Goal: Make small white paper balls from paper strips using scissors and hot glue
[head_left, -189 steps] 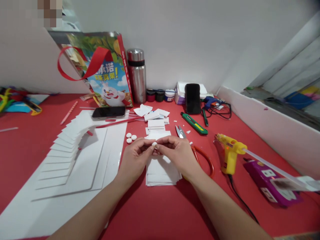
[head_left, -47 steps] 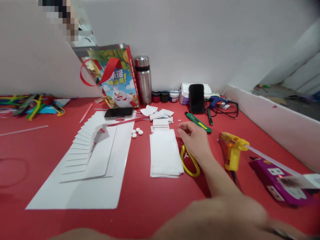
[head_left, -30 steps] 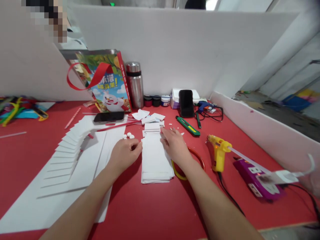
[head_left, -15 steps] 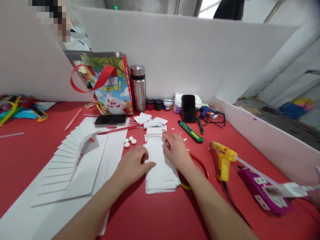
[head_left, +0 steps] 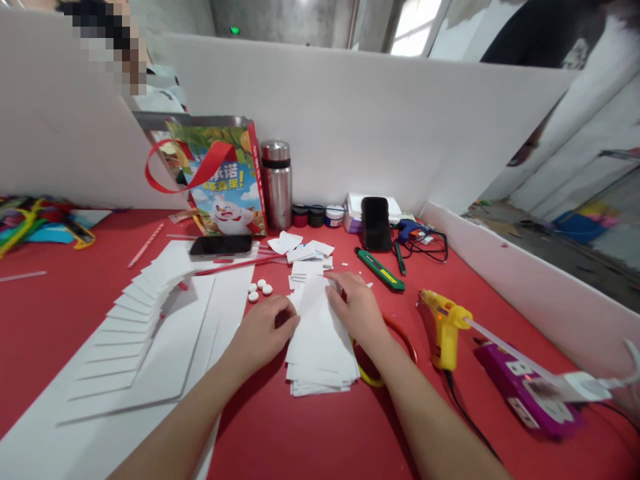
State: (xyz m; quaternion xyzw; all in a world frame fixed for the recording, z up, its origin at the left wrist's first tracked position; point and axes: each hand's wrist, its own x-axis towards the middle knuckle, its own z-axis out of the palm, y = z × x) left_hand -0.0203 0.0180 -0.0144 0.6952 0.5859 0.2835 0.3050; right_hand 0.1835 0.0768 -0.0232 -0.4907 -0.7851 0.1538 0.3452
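Note:
A stack of white paper strips (head_left: 320, 340) lies lengthwise in front of me, its near ends uneven and slightly fanned. My left hand (head_left: 265, 330) is closed at the stack's left edge, thumb and curled fingers close together there. On the opposite side my right hand (head_left: 357, 307) grips the upper right edge of the top strip, which sits a little slanted. Just beyond are a smaller pile of folded white paper (head_left: 307, 268) and loose paper scraps (head_left: 285, 242). Small white round pieces (head_left: 267, 289) lie left of the stack. The fingers' undersides are hidden.
At left, fanned white cards (head_left: 120, 333) rest on a large white sheet. A green utility knife (head_left: 380, 269), a yellow glue gun (head_left: 445, 327) and a purple box (head_left: 525, 390) stand right. An orange-and-yellow ring (head_left: 407, 340) lies under my right forearm. Behind stand a steel flask (head_left: 277, 193) and gift bag (head_left: 225, 177).
The top strips have turned slightly, their near ends shifting left. My left thumb has drawn back from over the stack to its edge. The camera view has tilted up slightly.

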